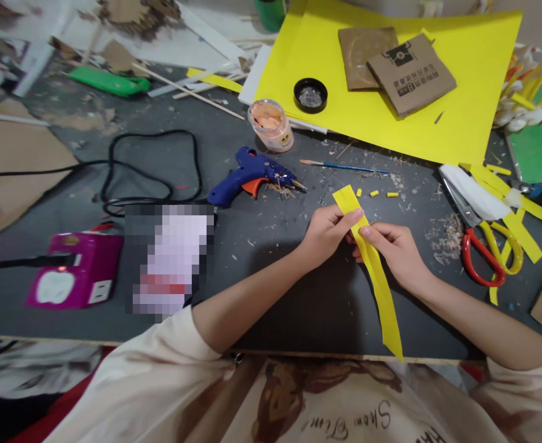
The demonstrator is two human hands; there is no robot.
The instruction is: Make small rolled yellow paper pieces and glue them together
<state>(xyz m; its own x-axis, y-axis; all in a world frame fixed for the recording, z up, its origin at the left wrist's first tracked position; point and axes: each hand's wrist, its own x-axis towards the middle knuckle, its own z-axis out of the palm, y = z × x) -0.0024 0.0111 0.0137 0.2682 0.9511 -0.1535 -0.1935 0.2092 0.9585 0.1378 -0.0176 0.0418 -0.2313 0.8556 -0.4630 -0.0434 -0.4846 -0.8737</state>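
Observation:
A long yellow paper strip (381, 289) runs from above my hands down toward the table's front edge. My left hand (328, 231) pinches the strip near its upper end, thumb on top. Just to the right, my right hand (395, 249) is closed on the same strip, thumb pressing on it. Both hands hover over the dark grey table (271, 271).
A blue glue gun (250, 175) lies left of my hands, a thin paintbrush (344, 166) above them. Red-and-yellow scissors (480, 246) and yellow strips sit at the right. A large yellow sheet (474, 92) with cardboard pieces, a jar (271, 126), a black lid (310, 95), a pink power box (74, 271) and black cable (151, 184).

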